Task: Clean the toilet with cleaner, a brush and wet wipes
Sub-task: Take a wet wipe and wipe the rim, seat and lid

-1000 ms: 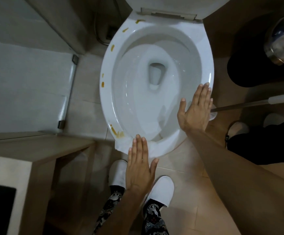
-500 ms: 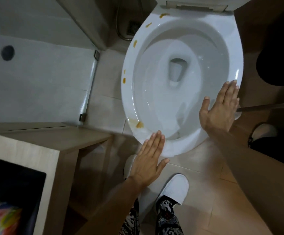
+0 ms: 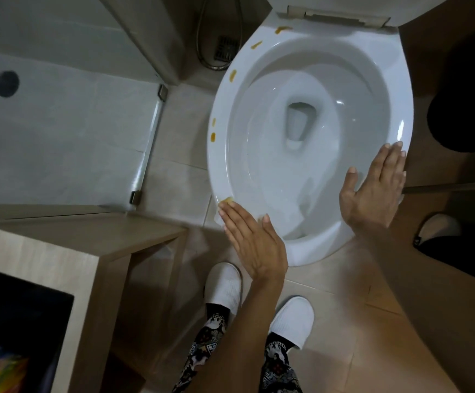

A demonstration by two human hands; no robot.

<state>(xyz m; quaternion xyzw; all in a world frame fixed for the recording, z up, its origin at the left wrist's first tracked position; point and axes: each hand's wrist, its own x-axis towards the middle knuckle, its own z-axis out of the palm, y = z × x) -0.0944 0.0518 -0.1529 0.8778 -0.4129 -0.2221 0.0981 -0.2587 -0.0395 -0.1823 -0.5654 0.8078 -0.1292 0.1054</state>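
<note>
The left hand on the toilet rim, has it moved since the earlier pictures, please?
Yes. The left hand has slid along the toilet rim toward the yellow stain; its fingertips now nearly touch it.

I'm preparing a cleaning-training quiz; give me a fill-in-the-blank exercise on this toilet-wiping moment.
1. The left hand presses a white ____ on the toilet rim.
2. The stains on the rim are ____ in colour.
3. The right hand lies flat, fingers ____, on the rim.
4. The person's slippers are ____.

Missing words: wipe; yellow-brown; straight; white
</note>
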